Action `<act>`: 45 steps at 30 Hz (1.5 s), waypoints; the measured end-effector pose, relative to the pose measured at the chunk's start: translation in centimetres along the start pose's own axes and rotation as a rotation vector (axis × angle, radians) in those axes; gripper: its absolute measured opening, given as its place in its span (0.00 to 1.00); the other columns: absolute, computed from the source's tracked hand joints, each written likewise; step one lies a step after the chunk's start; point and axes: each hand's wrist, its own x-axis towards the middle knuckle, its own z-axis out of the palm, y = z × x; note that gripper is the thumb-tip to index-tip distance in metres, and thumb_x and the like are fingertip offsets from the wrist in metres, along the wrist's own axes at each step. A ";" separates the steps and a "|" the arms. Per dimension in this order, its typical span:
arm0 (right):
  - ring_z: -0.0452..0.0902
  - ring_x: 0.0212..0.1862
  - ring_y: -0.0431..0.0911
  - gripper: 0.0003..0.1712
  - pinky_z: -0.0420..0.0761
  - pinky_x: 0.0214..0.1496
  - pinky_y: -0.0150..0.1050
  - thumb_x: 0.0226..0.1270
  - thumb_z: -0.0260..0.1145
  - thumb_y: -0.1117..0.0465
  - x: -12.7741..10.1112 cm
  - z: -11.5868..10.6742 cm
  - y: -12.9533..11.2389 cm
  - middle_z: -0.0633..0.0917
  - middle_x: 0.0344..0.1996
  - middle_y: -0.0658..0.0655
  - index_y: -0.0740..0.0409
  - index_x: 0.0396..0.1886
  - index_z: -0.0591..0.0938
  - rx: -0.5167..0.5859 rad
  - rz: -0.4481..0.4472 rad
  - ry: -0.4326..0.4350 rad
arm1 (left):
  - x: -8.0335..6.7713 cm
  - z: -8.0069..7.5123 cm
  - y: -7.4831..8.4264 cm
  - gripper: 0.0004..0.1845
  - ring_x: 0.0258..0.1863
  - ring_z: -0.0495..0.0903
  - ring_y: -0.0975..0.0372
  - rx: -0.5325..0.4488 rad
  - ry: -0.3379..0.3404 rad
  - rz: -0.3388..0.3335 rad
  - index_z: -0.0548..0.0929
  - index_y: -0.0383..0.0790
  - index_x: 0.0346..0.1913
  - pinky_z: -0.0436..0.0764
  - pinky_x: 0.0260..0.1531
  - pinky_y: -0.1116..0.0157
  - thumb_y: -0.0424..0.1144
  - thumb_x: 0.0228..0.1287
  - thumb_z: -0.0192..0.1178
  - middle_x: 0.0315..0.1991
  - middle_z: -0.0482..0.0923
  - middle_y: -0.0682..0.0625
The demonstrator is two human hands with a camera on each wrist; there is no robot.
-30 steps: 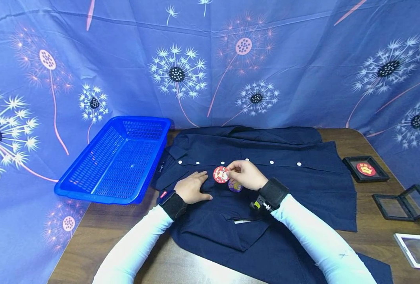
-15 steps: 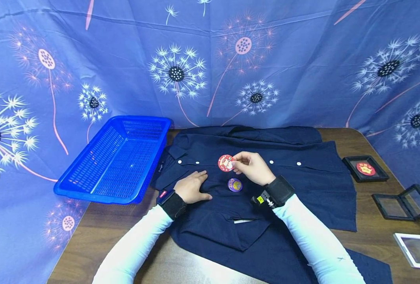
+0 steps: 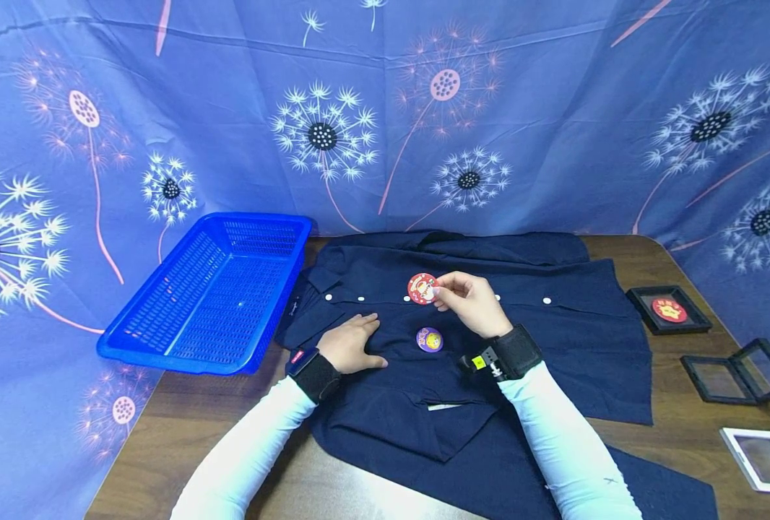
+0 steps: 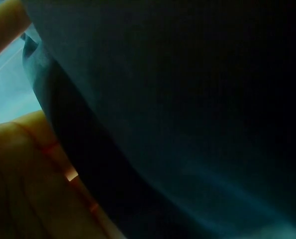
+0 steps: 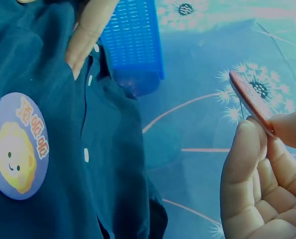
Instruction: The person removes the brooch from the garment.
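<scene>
Blue basket point(image 3: 216, 292) beside shirt point(image 3: 554, 339); purple badge point(image 3: 429, 339) seemingly pinned.

We see the right hand point(image 3: 469, 303) pinching a red round badge point(image 3: 422, 288) by its edge, lifted above the dark navy shirt point(image 3: 554, 339) that lies spread on the wooden counter point(image 3: 671, 426). The left hand point(image 3: 352, 345) rests flat on the shirt, and a purple badge point(image 3: 429, 339) sits on the cloth between the two hands. A blue plastic basket point(image 3: 164, 318) stands at the left just beside the shirt, while at the right we find a black frame point(image 3: 645, 314) holding a red badge, an open black frame point(image 3: 736, 379) and a white frame point(image 3: 749, 451).
</scene>
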 end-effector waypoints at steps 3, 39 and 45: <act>0.85 0.31 0.41 0.11 0.85 0.36 0.34 0.67 0.63 0.68 -0.2 -0.2 0.0 0.84 0.36 0.73 0.74 0.44 0.80 -0.006 -0.011 0.013 | 0.1 0.1 0.0 0.45 0.73 0.64 0.48 -0.002 -0.007 -0.003 0.71 0.35 0.68 0.64 0.71 0.56 0.59 0.52 0.69 0.72 0.66 0.45; 0.83 0.32 0.34 0.08 0.84 0.38 0.28 0.68 0.63 0.69 -1.6 -2.6 -2.4 0.84 0.32 0.63 0.72 0.41 0.80 -0.062 -0.166 0.136 | 0.7 -2.7 3.2 0.20 0.47 0.84 0.54 -0.397 0.378 -0.016 0.85 0.39 0.52 0.81 0.49 0.56 0.50 0.67 0.59 0.49 0.86 0.46; 0.81 0.31 0.31 0.07 0.81 0.37 0.23 0.66 0.63 0.71 -2.0 -2.3 -3.1 0.84 0.31 0.66 0.71 0.41 0.81 -0.122 -0.219 0.190 | 0.8 -3.6 4.1 0.16 0.44 0.85 0.60 -0.555 0.407 0.030 0.86 0.41 0.49 0.83 0.46 0.62 0.48 0.69 0.59 0.45 0.86 0.49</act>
